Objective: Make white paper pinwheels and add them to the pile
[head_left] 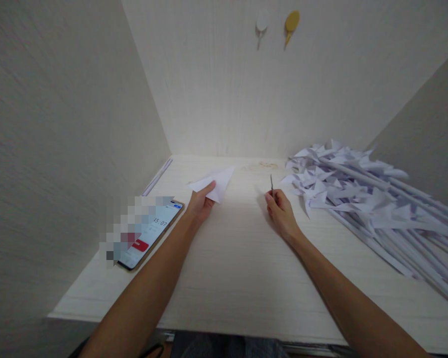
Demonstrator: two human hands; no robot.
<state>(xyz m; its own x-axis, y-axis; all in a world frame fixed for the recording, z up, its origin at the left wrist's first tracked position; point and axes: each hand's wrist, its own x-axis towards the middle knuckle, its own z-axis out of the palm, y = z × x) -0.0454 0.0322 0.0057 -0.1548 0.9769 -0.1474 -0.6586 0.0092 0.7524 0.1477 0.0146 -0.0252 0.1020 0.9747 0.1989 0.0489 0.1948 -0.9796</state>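
My left hand (pixel 202 201) is closed on a folded sheet of white paper (pixel 222 181), thumb on top, above the left middle of the table. The paper comes to a point at its upper right, and its lower left part is behind my fingers. To the right, my right hand (pixel 281 211) is closed around what look like small scissors (pixel 272 185), seen edge-on. Their thin dark metal tip points up and away; the handles are hidden in my fingers. The paper and the tool are apart.
White paper pinwheels (pixel 328 191) on rolled paper sticks lie heaped along the right side. A phone (pixel 164 223) showing a timer lies at the left, near my forearm. A thin paper stick (pixel 157 176) rests by the left wall. Two hooks (pixel 291 22) hang on the back wall.
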